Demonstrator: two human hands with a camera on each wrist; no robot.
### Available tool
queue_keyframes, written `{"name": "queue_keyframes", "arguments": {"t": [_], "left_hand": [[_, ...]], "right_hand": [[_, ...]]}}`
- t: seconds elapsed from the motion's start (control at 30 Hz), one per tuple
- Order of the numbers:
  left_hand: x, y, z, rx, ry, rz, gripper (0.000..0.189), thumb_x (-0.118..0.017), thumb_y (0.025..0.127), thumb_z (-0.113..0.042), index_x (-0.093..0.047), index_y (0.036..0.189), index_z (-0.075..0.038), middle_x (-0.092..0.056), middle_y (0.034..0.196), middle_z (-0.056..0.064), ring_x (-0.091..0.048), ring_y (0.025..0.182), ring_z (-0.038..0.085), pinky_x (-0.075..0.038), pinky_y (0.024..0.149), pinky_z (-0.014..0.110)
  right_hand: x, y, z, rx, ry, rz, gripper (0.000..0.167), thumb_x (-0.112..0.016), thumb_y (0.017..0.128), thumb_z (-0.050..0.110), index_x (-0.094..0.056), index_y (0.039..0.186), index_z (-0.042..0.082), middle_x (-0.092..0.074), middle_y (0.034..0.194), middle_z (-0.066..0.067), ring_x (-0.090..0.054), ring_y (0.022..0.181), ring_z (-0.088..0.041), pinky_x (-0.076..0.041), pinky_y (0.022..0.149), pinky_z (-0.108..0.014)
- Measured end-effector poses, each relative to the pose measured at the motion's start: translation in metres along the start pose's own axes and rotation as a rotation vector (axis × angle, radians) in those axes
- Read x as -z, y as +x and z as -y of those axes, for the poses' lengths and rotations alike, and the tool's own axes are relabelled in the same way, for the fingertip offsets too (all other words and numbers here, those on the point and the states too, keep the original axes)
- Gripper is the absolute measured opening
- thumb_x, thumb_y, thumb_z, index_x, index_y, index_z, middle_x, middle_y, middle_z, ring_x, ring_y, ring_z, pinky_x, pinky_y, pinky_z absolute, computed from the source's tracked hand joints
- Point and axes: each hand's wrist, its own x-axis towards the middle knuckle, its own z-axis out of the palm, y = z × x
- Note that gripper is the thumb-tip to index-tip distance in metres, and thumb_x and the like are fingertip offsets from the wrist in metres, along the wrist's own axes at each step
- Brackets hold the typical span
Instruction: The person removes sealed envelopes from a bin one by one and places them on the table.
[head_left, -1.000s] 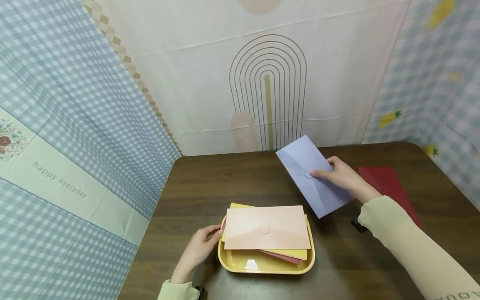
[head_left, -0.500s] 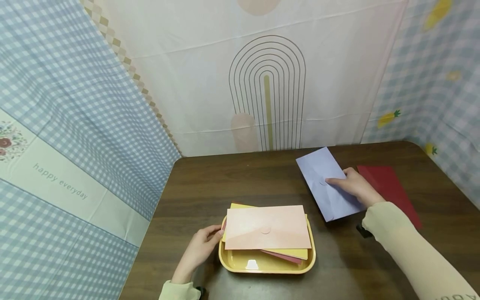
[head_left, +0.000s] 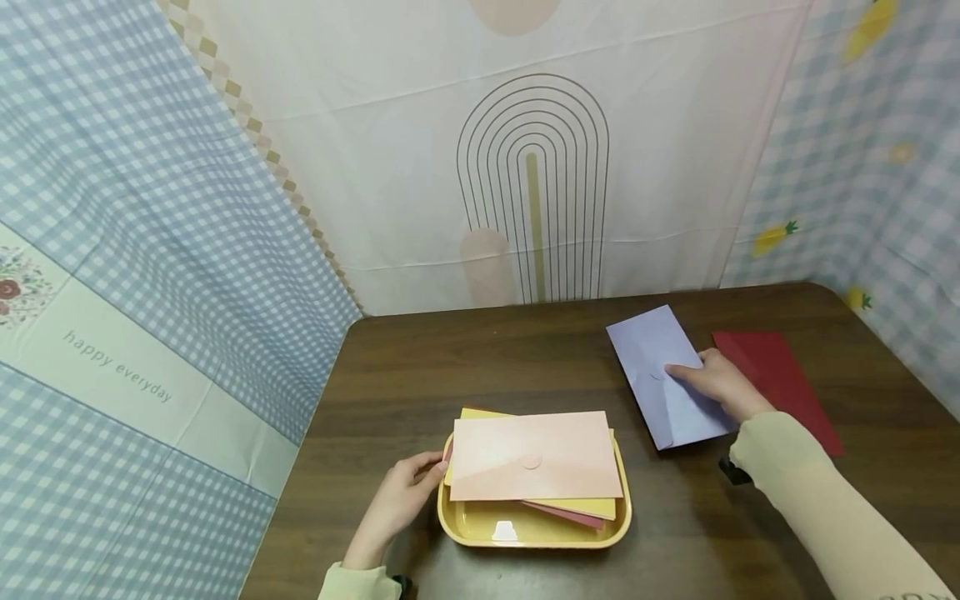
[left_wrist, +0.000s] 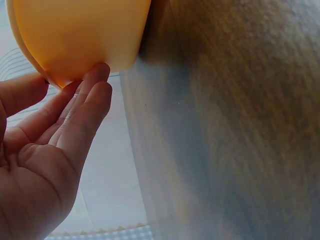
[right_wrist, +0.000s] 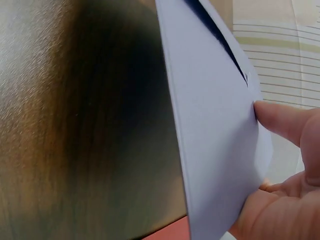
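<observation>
My right hand (head_left: 718,383) pinches a lavender envelope (head_left: 643,354) by its right side, thumb on the flap side. In the right wrist view the envelope (right_wrist: 210,120) stands off the table at its near edge. Beside it a dark red envelope (head_left: 780,379) lies on the table, partly hidden by my hand and sleeve. My left hand (head_left: 397,497) holds the left rim of a yellow tray (head_left: 487,529); the left wrist view has thumb and fingers at that rim. On the tray lies a pink envelope (head_left: 536,450), over yellow (head_left: 592,507) and dark pink envelopes (head_left: 573,517).
The dark wooden table (head_left: 420,367) ends at a pale curtain (head_left: 397,167) with printed arches. Blue checked cloth (head_left: 150,208) hangs along the left, and more checked cloth (head_left: 885,200) along the right.
My right hand has carried the lavender envelope rightward and down toward the table near the dark red one. My left hand and the tray have stayed in place.
</observation>
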Motion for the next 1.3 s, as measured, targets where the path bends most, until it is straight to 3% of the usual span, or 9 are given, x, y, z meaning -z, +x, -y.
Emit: {"name": "queue_keyframes", "arguments": {"t": [0.23, 0.37, 0.6, 0.83, 1.07, 1.3], "left_hand": [[0.0, 0.0, 0.0, 0.006, -0.007, 0.003, 0.043, -0.059, 0.104, -0.027, -0.064, 0.126, 0.009, -0.067, 0.121, 0.022, -0.065, 0.113, 0.034, -0.055, 0.093, 0.048], [0.0, 0.001, 0.0, 0.002, -0.022, -0.001, 0.042, -0.059, 0.104, -0.027, -0.064, 0.126, 0.009, -0.067, 0.121, 0.022, -0.065, 0.113, 0.034, -0.055, 0.094, 0.048], [0.0, 0.0, -0.001, 0.003, -0.055, -0.006, 0.041, -0.06, 0.104, -0.026, -0.063, 0.127, 0.008, -0.067, 0.122, 0.021, -0.065, 0.113, 0.033, -0.054, 0.094, 0.048], [-0.001, 0.0, 0.001, 0.008, -0.056, -0.004, 0.042, -0.059, 0.104, -0.026, -0.063, 0.128, 0.009, -0.067, 0.121, 0.022, -0.065, 0.113, 0.034, -0.055, 0.094, 0.047], [-0.001, -0.001, 0.002, 0.018, -0.048, -0.002, 0.042, -0.06, 0.104, -0.026, -0.063, 0.127, 0.009, -0.067, 0.121, 0.022, -0.066, 0.112, 0.034, -0.055, 0.093, 0.046], [-0.001, -0.002, 0.0, 0.011, -0.064, -0.002, 0.042, -0.06, 0.104, -0.026, -0.063, 0.127, 0.009, -0.068, 0.121, 0.022, -0.066, 0.112, 0.033, -0.056, 0.092, 0.046]], "right_hand": [[0.002, -0.001, -0.008, 0.0, -0.002, -0.028, 0.044, -0.055, 0.102, 0.023, -0.053, 0.105, -0.021, -0.057, 0.089, -0.023, -0.053, 0.083, -0.032, -0.046, 0.068, -0.036], [0.004, -0.002, -0.01, 0.006, -0.004, -0.033, 0.044, -0.054, 0.102, 0.02, -0.052, 0.107, -0.024, -0.059, 0.089, -0.025, -0.056, 0.082, -0.033, -0.048, 0.068, -0.036], [0.005, -0.003, -0.016, -0.01, -0.029, -0.035, 0.052, -0.052, 0.102, 0.019, -0.043, 0.117, -0.031, -0.055, 0.1, -0.037, -0.056, 0.09, -0.041, -0.05, 0.078, -0.048], [0.003, -0.004, -0.022, -0.016, -0.043, -0.036, 0.056, -0.05, 0.101, 0.02, -0.04, 0.117, -0.033, -0.052, 0.104, -0.041, -0.054, 0.093, -0.045, -0.049, 0.082, -0.054], [0.002, -0.005, -0.024, -0.057, -0.098, -0.011, 0.066, -0.048, 0.101, 0.022, -0.03, 0.125, -0.037, -0.038, 0.124, -0.053, -0.046, 0.113, -0.058, -0.043, 0.096, -0.064], [0.003, -0.003, -0.027, -0.073, -0.166, -0.004, 0.069, -0.048, 0.101, 0.025, -0.03, 0.124, -0.037, -0.037, 0.124, -0.054, -0.045, 0.115, -0.062, -0.043, 0.096, -0.065]]}}
